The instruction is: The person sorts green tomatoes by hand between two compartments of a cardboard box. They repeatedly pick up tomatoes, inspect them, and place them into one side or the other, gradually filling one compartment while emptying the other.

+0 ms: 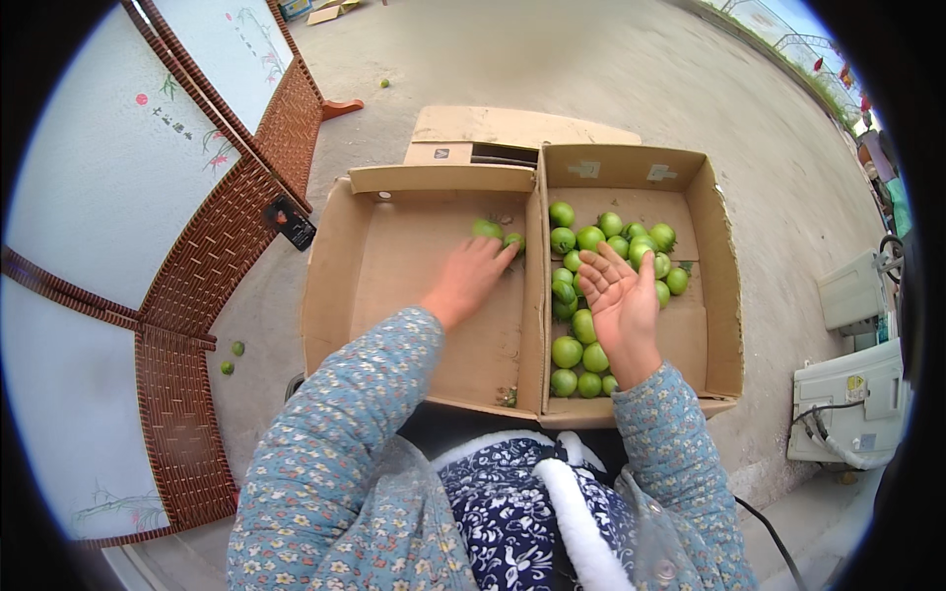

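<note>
My left hand (pixel 467 281) reaches palm down into the left cardboard box (pixel 421 325), slightly blurred. Its fingertips are at two green tomatoes, a larger one (pixel 486 228) and a smaller one (pixel 514 242), by the box's inner right wall. Whether the fingers grip either one is unclear. Over the right cardboard box (pixel 669 340), my right hand (pixel 624 310) is turned palm up, fingers spread, with nothing on the palm. Several green tomatoes (pixel 567 352) lie beneath and around it, mostly along the left and middle of that box. The hand hides some of them.
Behind the boxes lies a cardboard flap (pixel 510 125). A folding screen with woven brown panels (pixel 194 255) stands at left, a dark card (pixel 290 222) against it. Small green fruits (pixel 228 366) lie on the concrete floor. White appliance units (pixel 850 402) stand at right, near a black cable (pixel 772 535).
</note>
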Tool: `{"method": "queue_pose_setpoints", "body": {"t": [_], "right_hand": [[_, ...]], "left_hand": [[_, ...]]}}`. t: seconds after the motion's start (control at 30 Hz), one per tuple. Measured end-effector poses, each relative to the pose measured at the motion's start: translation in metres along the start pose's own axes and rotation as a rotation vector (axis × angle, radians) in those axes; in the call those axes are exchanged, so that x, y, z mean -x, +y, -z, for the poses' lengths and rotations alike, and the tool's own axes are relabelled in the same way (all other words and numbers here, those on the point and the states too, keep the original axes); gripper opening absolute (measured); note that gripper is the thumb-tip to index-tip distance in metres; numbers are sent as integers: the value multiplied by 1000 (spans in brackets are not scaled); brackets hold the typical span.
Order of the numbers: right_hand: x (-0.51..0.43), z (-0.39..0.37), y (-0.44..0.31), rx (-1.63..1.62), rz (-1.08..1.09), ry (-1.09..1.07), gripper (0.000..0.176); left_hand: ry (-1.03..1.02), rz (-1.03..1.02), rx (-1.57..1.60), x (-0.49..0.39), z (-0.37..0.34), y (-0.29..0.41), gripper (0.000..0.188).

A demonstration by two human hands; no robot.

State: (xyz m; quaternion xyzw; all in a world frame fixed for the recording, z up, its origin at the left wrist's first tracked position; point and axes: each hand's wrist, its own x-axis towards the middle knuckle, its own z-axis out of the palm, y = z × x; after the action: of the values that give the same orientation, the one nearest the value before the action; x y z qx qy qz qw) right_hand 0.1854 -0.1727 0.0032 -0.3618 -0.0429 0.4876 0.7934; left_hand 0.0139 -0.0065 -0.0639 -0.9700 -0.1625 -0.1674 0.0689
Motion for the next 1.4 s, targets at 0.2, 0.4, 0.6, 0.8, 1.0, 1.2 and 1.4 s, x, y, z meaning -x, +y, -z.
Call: {"method": "queue_pose_setpoints", "body": {"t": [0.2,0.4,0.6,0.8,1.0,1.2,1.4], "right_hand": [[12,-15,6,672,51,-197,51],[27,-28,16,1554,798,-562,72],[24,-28,19,1039,542,-325,41],[6,-8,2,46,193,46,51],[8,-7,4,360,-4,-168,47],[30,-32,14,1621,730,-547,57],[28,-32,20,1577,793,-536,55]], "left_hand": [[-147,333,335,-7,22,5,51],[-189,473,1292,-12,66,9,42],[-159,528,1410,-18,70,-3,43],[-426,286,563,10,41,-11,56],[-599,95,622,14,22,31,53],[-578,627,1436,-10,47,-9,42],[-529,460,1841,-16,55,-3,48]]}}
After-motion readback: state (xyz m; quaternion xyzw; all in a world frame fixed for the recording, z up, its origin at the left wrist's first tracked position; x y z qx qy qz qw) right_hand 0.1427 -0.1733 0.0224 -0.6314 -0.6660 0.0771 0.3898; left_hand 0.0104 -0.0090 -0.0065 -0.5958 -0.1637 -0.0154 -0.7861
